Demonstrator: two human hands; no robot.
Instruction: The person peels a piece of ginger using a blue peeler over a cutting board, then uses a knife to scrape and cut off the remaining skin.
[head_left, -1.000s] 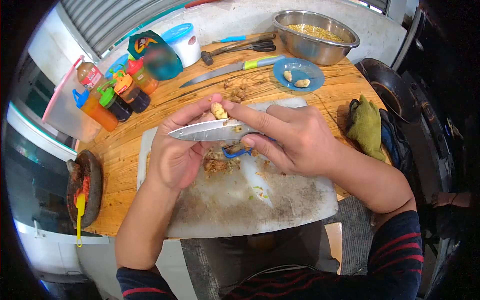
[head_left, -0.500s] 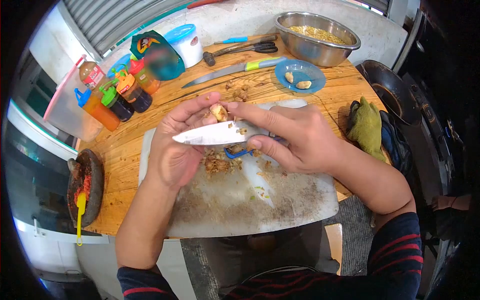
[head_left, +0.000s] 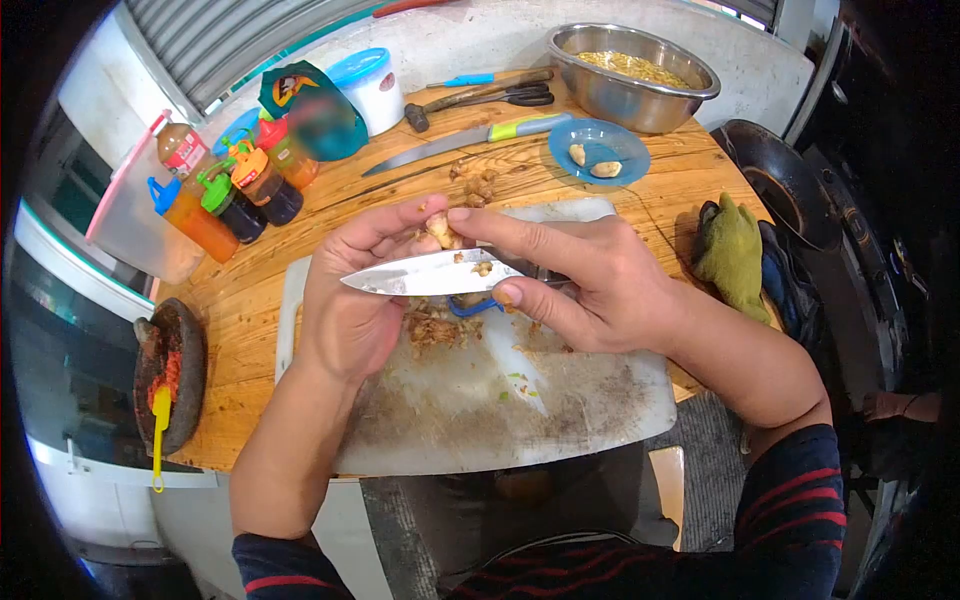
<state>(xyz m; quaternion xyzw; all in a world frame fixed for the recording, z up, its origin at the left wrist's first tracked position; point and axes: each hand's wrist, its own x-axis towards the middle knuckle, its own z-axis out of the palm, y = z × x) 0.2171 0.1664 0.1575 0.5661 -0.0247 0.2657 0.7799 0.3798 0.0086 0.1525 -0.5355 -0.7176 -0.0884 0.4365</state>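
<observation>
My left hand [head_left: 345,300] pinches a small, partly peeled piece of ginger root [head_left: 440,232] between thumb and fingertips. My right hand [head_left: 592,270] grips a knife [head_left: 405,278], its blade pointing left across the front of my left hand. Bits of brown peel cling to the blade. My right index finger reaches over the blade to the ginger. Below both hands lies a worn white cutting board [head_left: 480,425] with brown peelings [head_left: 437,328] on it. A blue-edged tool [head_left: 472,306] shows partly behind the knife; the rest is hidden.
A blue plate [head_left: 575,177] with two pale pieces stands behind, near a steel bowl [head_left: 697,96]. A large knife [head_left: 430,153] and a hammer [head_left: 417,118] lie on the wooden table. Sauce bottles [head_left: 225,210] and a stone mortar [head_left: 190,410] are left, a green cloth [head_left: 733,255] right.
The ginger has turned in my left fingers and shows a paler face. The knife blade has shifted slightly left, and my right index finger has moved slightly left.
</observation>
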